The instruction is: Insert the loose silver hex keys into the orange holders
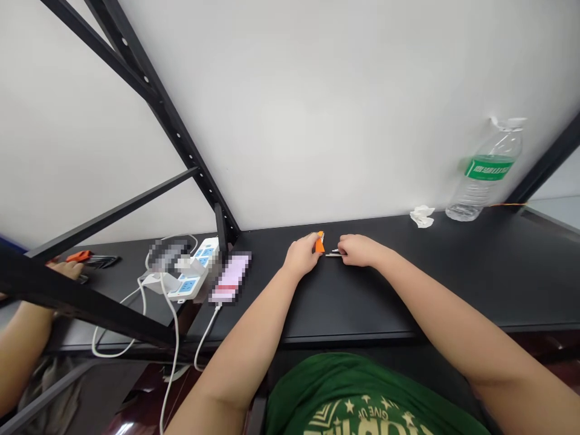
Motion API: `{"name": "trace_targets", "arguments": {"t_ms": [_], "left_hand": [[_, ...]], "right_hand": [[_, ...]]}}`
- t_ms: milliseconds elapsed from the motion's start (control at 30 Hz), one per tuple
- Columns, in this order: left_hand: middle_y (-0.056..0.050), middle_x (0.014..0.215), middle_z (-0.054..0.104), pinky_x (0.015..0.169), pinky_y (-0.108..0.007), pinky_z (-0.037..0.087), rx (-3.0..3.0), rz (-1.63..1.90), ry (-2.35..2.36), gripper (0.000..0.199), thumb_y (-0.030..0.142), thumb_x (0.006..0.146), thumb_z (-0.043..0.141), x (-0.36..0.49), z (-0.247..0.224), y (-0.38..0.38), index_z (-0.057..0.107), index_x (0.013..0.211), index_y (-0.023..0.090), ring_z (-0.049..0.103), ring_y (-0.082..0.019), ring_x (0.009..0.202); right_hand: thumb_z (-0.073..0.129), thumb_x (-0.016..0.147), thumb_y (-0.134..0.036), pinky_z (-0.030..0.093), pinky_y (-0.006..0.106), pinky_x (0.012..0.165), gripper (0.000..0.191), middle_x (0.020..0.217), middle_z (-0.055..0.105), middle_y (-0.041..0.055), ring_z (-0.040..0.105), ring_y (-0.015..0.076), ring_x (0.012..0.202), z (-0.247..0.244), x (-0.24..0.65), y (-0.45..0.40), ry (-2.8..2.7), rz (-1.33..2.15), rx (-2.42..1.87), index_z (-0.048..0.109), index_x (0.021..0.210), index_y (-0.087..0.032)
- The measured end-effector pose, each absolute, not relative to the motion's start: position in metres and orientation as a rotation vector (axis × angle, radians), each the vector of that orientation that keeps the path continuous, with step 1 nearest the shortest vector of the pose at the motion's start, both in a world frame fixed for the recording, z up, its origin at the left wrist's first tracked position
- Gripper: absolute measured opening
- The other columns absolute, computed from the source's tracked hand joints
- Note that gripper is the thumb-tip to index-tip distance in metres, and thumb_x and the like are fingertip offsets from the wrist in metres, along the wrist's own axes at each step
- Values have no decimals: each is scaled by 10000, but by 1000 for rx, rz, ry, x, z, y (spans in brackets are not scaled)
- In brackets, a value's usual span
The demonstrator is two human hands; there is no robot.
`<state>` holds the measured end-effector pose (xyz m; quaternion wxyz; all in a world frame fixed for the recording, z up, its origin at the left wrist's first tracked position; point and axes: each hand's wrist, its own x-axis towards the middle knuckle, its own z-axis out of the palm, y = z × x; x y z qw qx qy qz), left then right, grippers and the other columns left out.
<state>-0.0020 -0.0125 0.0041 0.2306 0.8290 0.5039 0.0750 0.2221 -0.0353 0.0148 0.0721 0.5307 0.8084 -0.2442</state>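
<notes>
My left hand [301, 258] is closed, thumb and fingers pinching a small orange piece [320, 244] at the middle of the black tabletop. Most of that piece is covered by my fingers, so its exact kind does not show. Just to its right, my right hand [357, 249] is curled with the knuckles up. A few thin light-coloured rods [334, 255] stick out to the left from under its fingers, pointing toward the orange piece. A narrow gap separates the two hands.
A phone [231, 278] on a cable and a white power strip [196, 269] lie left. Black shelf posts [174, 121] rise there; beyond them another person's hand [66, 270] is beside an orange-handled item [79, 256]. Crumpled tissue [422, 216] and a bottle [487, 172] stand right.
</notes>
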Motion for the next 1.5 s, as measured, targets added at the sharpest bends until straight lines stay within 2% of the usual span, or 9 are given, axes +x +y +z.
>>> {"name": "trace_targets", "arguments": {"t_ms": [233,433,567,1167,1367,1433,1500], "left_hand": [[31,862,687,695,-253,475,2111,319,1381,535,169,812,718,-7,-6,-10,593,1304,339,647,-161,769],[16,1059,703,698,-255,506,2037,485,1382,524,197,807,749,-5,-8,-8,635,1301,326,582,-107,659],[19,1080,705,685,-248,505,1986,557,1387,503,206,808,750,-4,-6,-8,636,1287,306,553,-86,612],[40,1033,729,659,-246,489,1998,529,1451,529,240,793,777,-5,-6,-7,619,1290,333,568,-94,606],[36,1022,724,672,-249,495,2016,503,1409,502,254,810,762,-4,-4,-11,619,1285,324,569,-96,612],[25,1010,719,707,-260,512,2055,485,1383,509,274,822,751,-2,-3,-13,603,1308,307,594,-111,651],[-9,1052,715,789,-290,533,2137,499,1346,510,294,828,743,1,-1,-15,591,1314,273,643,-150,776]], "right_hand": [[564,830,-174,358,235,673,114,939,666,47,573,140,795,13,229,-33,2547,-860,1708,673,859,-193],[563,876,-211,405,234,742,140,901,684,35,581,134,803,15,235,-29,2634,-1096,1852,701,884,-189],[566,879,-233,410,233,739,154,902,677,36,580,130,798,18,235,-29,2674,-1161,1866,715,887,-192],[578,866,-314,422,231,676,175,858,657,7,552,108,718,19,244,-28,2501,-1554,2024,693,865,-183],[585,855,-277,446,238,712,159,906,674,18,579,111,761,18,240,-28,2518,-1477,2030,718,854,-190],[598,846,-284,459,235,689,149,897,676,17,589,109,744,16,235,-30,2472,-1575,2052,715,854,-191],[617,836,-307,466,229,620,165,849,662,14,594,108,683,13,224,-32,2358,-1827,2070,690,921,-186]]}}
